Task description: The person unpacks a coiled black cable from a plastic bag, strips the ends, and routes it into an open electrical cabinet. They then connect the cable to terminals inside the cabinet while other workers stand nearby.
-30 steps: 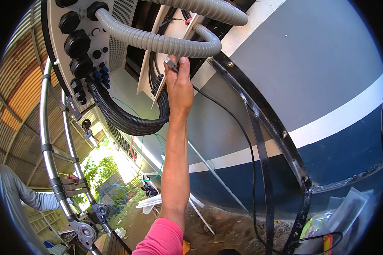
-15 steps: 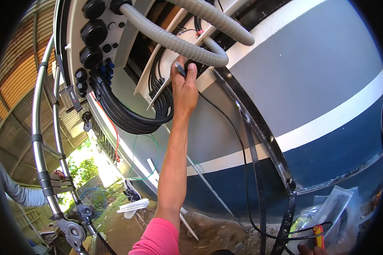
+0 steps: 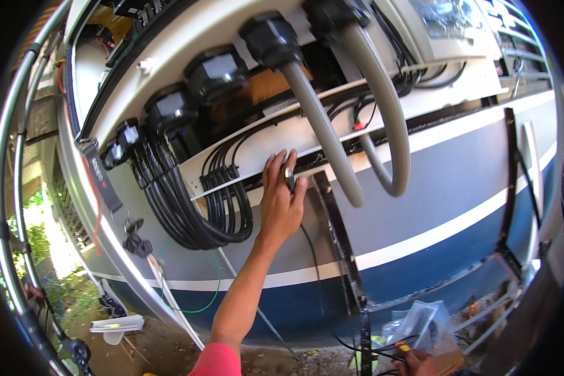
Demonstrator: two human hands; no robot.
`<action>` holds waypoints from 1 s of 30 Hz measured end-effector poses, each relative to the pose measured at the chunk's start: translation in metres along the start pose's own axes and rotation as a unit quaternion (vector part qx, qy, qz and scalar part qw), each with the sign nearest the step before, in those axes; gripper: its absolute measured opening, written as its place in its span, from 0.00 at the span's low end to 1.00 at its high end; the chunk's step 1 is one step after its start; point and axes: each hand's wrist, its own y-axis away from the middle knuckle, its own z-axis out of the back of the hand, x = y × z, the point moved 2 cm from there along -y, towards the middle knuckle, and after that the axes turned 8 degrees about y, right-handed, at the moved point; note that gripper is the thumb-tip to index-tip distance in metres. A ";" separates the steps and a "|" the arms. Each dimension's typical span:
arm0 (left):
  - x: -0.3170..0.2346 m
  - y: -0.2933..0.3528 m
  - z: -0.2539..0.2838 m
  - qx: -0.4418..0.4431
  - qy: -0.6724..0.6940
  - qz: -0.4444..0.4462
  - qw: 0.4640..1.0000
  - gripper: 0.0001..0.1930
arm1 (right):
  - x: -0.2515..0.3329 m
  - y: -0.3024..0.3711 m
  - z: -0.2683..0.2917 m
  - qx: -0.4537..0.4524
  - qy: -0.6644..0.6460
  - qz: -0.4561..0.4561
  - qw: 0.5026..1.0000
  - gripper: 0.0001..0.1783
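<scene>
Pinching a small dark cable end (image 3: pixel 289 177), the left hand (image 3: pixel 281 203) reaches up to the white cable tray (image 3: pixel 307 135) on the open panel, fingers closed on it. A thin black wire (image 3: pixel 313 263) hangs down from it. Just left, a bundle of black cables (image 3: pixel 188 213) loops; two grey corrugated hoses (image 3: pixel 332 150) curve right. The right hand (image 3: pixel 417 362) shows at the lower edge, its grip unclear, beside plastic bags (image 3: pixel 420 319).

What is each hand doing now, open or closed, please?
Left hand: raised to the white panel, fingers closed on a small dark plug.
Right hand: only partly visible at the lower edge; cannot be told.
</scene>
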 end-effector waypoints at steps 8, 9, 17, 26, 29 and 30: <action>-0.016 -0.015 0.031 0.044 0.103 0.110 0.988 0.22 | 0.067 -0.013 0.018 0.043 -0.176 -0.217 0.959 0.20; -0.017 -0.015 0.034 0.075 0.119 0.159 0.977 0.21 | 0.081 -0.013 0.029 0.019 -0.202 -0.200 0.959 0.14; -0.137 -0.006 0.088 -0.040 0.297 0.290 0.909 0.14 | 0.165 -0.037 0.098 0.129 -0.249 -0.313 0.908 0.26; -0.226 -0.051 0.125 -0.052 0.576 0.512 0.636 0.15 | 0.220 -0.049 0.159 0.199 -0.257 -0.361 0.874 0.27; -0.228 -0.069 0.121 -0.108 0.681 0.543 0.480 0.10 | 0.221 -0.049 0.172 0.176 -0.278 -0.402 0.854 0.25; -0.230 -0.074 0.120 -0.142 0.718 0.548 0.405 0.09 | 0.222 -0.050 0.175 0.186 -0.253 -0.421 0.851 0.23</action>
